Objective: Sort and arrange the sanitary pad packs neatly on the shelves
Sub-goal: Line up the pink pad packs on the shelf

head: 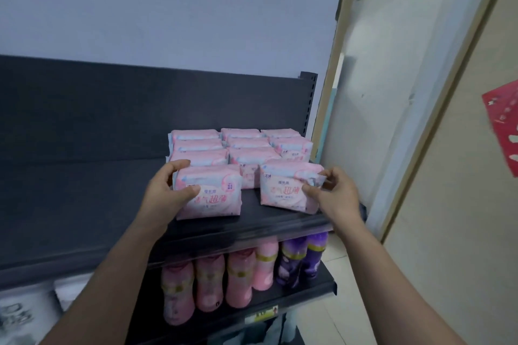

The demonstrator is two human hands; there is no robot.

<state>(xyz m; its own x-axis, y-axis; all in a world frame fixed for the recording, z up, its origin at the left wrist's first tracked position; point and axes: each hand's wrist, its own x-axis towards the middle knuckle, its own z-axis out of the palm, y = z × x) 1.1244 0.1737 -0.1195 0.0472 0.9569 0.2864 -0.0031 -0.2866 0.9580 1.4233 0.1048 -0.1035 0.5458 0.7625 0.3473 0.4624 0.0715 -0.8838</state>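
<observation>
left hand (171, 186): front-left pack (208, 194) is gripped, thumb on its face | right hand (333, 193): front-right pack (288, 189) is pinched at its crinkled edge | packs: soft, glossy pink-and-white film pillows, red lettering, stood in three rows (241, 145) on the matte dark shelf (84, 204) | below: pink and purple bottles (238, 280)

Pink pad packs (241, 148) in rows on dark shelf (84, 190).

Front packs (208, 196) hide rear packs (241, 131); red poster (503, 120) cropped.
</observation>
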